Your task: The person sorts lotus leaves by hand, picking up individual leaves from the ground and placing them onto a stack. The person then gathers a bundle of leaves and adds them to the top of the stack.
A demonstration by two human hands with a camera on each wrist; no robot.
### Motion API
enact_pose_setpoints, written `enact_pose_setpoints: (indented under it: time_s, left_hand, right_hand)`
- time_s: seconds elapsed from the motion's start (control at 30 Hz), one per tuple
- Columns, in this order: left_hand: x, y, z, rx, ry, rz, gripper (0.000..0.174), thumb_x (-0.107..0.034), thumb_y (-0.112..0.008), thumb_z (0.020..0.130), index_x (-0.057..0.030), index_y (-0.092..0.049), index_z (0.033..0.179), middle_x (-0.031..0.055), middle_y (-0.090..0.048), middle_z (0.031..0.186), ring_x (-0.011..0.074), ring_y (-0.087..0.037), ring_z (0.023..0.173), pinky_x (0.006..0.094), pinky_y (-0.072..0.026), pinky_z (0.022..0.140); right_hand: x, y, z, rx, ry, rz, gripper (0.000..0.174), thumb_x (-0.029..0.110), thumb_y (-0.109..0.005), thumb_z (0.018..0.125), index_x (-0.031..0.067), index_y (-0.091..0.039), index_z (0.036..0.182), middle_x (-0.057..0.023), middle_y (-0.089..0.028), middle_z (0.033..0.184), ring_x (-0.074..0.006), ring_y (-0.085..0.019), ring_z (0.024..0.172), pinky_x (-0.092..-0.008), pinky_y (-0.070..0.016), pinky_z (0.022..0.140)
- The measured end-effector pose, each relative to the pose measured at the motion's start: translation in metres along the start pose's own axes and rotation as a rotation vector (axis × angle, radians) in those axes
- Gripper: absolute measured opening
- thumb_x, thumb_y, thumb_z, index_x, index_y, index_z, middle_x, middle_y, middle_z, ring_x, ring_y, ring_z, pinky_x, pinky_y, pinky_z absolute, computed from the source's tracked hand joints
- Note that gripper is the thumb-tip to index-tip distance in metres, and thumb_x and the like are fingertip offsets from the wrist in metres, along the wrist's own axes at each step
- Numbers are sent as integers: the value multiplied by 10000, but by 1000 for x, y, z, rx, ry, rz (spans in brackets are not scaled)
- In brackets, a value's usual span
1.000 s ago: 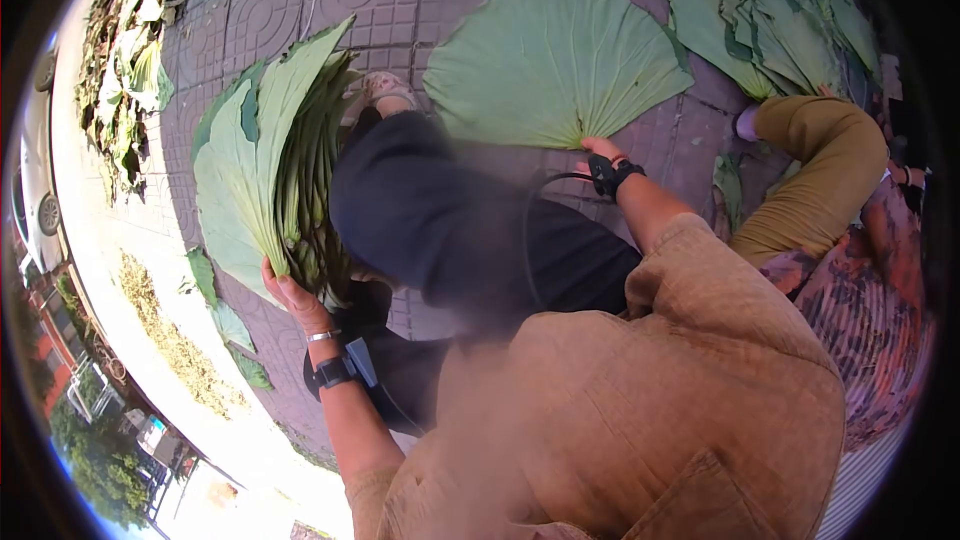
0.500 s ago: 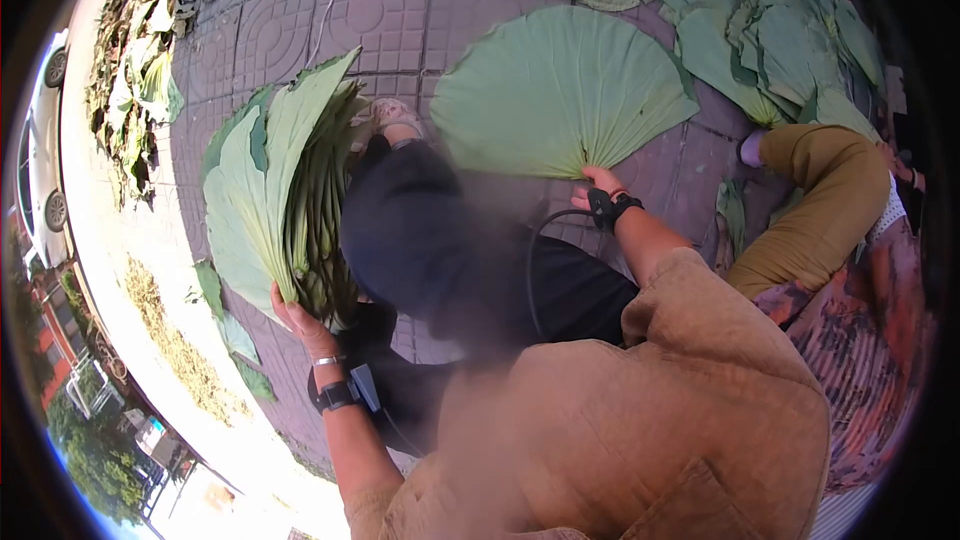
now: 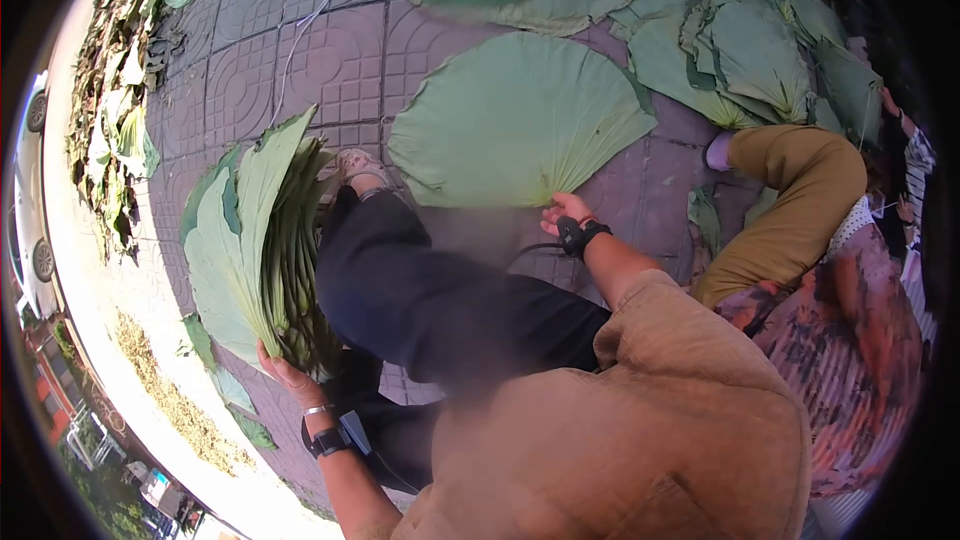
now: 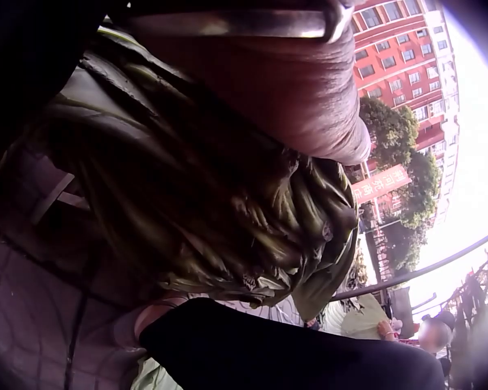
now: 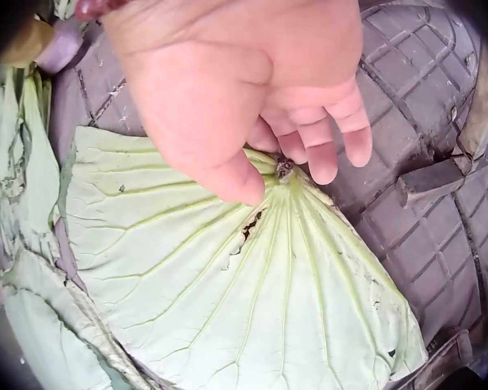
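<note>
A thick bundle of folded green leaves (image 3: 240, 260) stands fanned at the left in the head view; my left hand (image 3: 292, 380) grips its gathered lower end. In the left wrist view the bundle's bunched stem ends (image 4: 285, 236) lie beneath my left hand (image 4: 276, 89), its fingers mostly hidden. One broad fan-shaped leaf (image 3: 520, 120) lies flat on the paving, its stem point toward me. My right hand (image 3: 568, 212) is at that point. The right wrist view shows my right hand (image 5: 236, 89) pinching the leaf (image 5: 252, 268) beside its dark stem stub between thumb and forefinger, other fingers loosely bent.
More leaves (image 3: 720, 50) lie spread at the upper right, beside a seated person's bent leg (image 3: 790, 200). My own dark-trousered leg (image 3: 430, 280) stands between the bundle and the leaf. Withered leaves (image 3: 115, 130) are heaped at far left. A thin string (image 3: 310, 15) crosses the tiles.
The head view has shifted, so the scene sits lower and a little left. My left hand still grips the bundle, and my right hand remains at the flat leaf's stem point.
</note>
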State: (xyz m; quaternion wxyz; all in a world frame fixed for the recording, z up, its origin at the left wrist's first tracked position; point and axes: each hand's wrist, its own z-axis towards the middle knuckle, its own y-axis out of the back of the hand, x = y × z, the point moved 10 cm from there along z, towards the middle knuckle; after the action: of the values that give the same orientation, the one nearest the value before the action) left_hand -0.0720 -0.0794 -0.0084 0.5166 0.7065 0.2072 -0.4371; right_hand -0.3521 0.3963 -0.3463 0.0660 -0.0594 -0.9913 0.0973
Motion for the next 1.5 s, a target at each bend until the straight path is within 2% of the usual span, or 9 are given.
enact_pose_setpoints:
  time_s: [0.4, 0.47, 0.53, 0.63, 0.73, 0.77, 1.07, 1.17, 1.5]
  left_hand:
    - [0, 4, 1, -40, -37, 33, 733, -552, -328, 825, 42, -323, 1253, 172, -360, 1237, 273, -354, 1144, 374, -261, 980]
    - [-1, 6, 3, -55, -71, 57, 736, -551, -326, 825, 55, -334, 1242, 174, -371, 1226, 274, -364, 1132, 373, -265, 973]
    - [-8, 4, 5, -61, -142, 85, 716, -541, -328, 827, 64, -378, 1206, 184, -415, 1185, 282, -388, 1103, 372, -282, 946]
    - [-15, 8, 5, -83, -220, 210, 671, -519, -312, 839, 54, -422, 1171, 195, -461, 1138, 305, -402, 1084, 376, -279, 936]
    - [-24, 8, 1, -128, -238, 308, 630, -493, -296, 854, 35, -429, 1171, 193, -464, 1137, 315, -402, 1083, 379, -271, 943]
    - [-28, 9, -1, -143, -250, 338, 604, -479, -293, 862, 19, -434, 1174, 186, -470, 1133, 315, -403, 1082, 378, -270, 945]
    - [-32, 12, -4, -184, -328, 368, 544, -448, -338, 865, 0, -460, 1147, 182, -479, 1148, 315, -419, 1083, 385, -291, 931]
    - [-33, 15, -4, -208, -348, 364, 533, -450, -354, 858, -13, -468, 1141, 171, -499, 1128, 312, -443, 1061, 384, -307, 919]
    - [-35, 28, -12, -235, -344, 308, 532, -452, -477, 786, -47, -496, 1131, 157, -491, 1164, 297, -422, 1115, 379, -305, 943]
  right_hand:
    - [19, -51, -19, 215, -66, 281, 223, 148, -520, 833, 111, -489, 1051, -57, -484, 1145, -249, -443, 1048, -464, -368, 851]
    - [53, -71, -36, 369, 314, -176, 211, 136, -526, 828, 108, -504, 1036, -57, -498, 1129, -245, -446, 1044, -460, -355, 861]
    - [63, -82, -46, 363, 333, -145, 196, 129, -535, 822, 101, -514, 1015, -59, -506, 1120, -242, -447, 1043, -458, -343, 869]
    - [65, -106, -81, 207, -11, 366, 159, 121, -562, 807, 73, -519, 952, -84, -514, 1081, -249, -456, 1027, -462, -353, 861]
    - [99, -117, -83, 217, 162, 244, 154, 123, -575, 799, 63, -514, 928, -104, -518, 1021, -262, -476, 980, -462, -379, 847]
    - [111, -126, -92, 238, 223, 232, 220, 141, -593, 782, 53, -481, 949, -154, -468, 1023, -292, -465, 959, -485, -389, 838]
    - [188, -194, -205, 417, 479, 300, 286, 97, -615, 743, 22, -475, 981, -136, -480, 1019, -278, -486, 911, -465, -415, 812]
    - [201, -216, -248, 475, 544, 285, 244, 93, -626, 732, 20, -502, 929, -117, -525, 931, -271, -513, 877, -465, -428, 797]
    - [188, -342, -389, 933, 567, 60, 227, 73, -593, 775, -49, -512, 950, -164, -554, 954, -288, -527, 924, -440, -432, 822]
